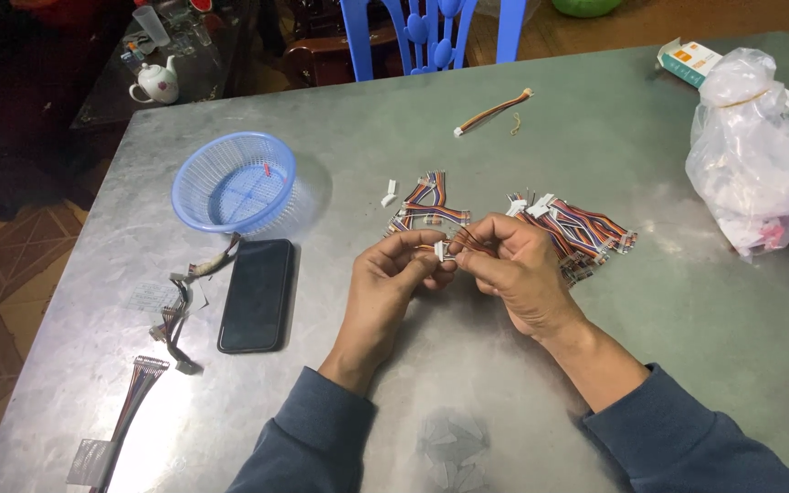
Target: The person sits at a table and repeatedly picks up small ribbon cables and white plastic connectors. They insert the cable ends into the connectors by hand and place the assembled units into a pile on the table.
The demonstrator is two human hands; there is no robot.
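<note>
My left hand (394,274) and my right hand (513,265) meet over the middle of a grey metal table (668,310). Between their fingertips they pinch a small white connector (440,249) with thin coloured wires running from it. Just beyond the hands lie two heaps of short multicoloured wire harnesses, one (426,205) behind the left fingers and a larger one (586,233) partly hidden behind the right hand. A loose white connector (389,194) lies by the smaller heap. Both forearms wear dark blue sleeves.
A blue plastic basket (233,183) stands at the left, a black phone (257,294) lies in front of it. Longer cable harnesses (175,310) trail to the left edge. A single harness (493,112) lies far back. White plastic bags (751,155) and a small box (687,60) sit at the right.
</note>
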